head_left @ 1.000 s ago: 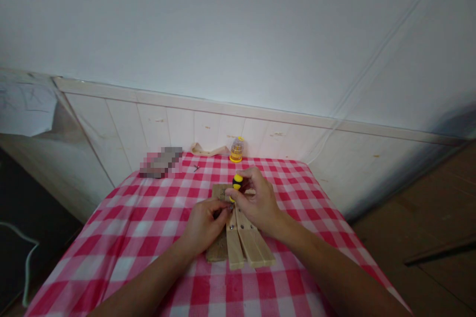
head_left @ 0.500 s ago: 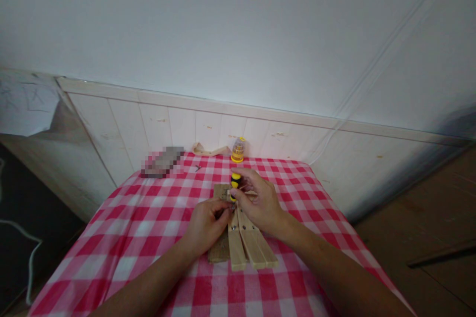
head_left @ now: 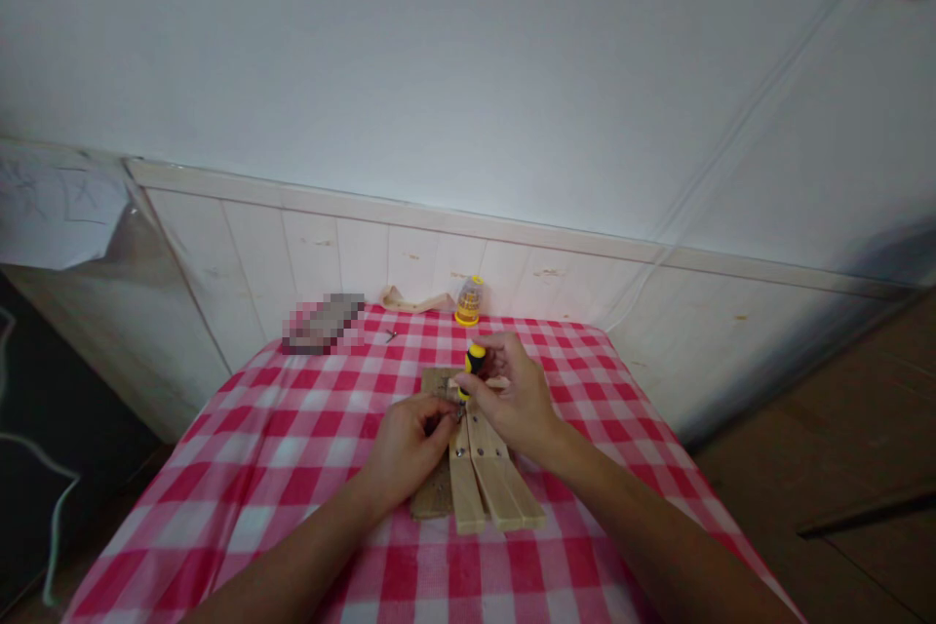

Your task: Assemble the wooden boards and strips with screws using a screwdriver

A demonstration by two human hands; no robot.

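Note:
My right hand (head_left: 521, 390) is closed round a short black-and-yellow screwdriver (head_left: 475, 359), which leans with its top to the right. Its lower end points down at light wooden slats (head_left: 491, 468) joined with several dark screws. Close to the screwdriver's lower end, my left hand (head_left: 413, 439) has thumb and forefinger pinched together at the slat's edge. What sits between those fingertips is too small to make out. Beneath the slats lies a darker, worn board (head_left: 433, 497), partly covered by my left hand.
A red-and-white checked cloth (head_left: 322, 497) covers the table. Toward the wall stand a clear jar with yellow base and cap (head_left: 469, 302), a curled pale strip (head_left: 416, 302) and a small dark metal object (head_left: 392, 336). A pixelated object (head_left: 322, 324) lies at back left.
The screwdriver's top has tipped to the right, and my right fingers have shifted on its handle. My left hand stays almost in place. The camera view has shifted slightly.

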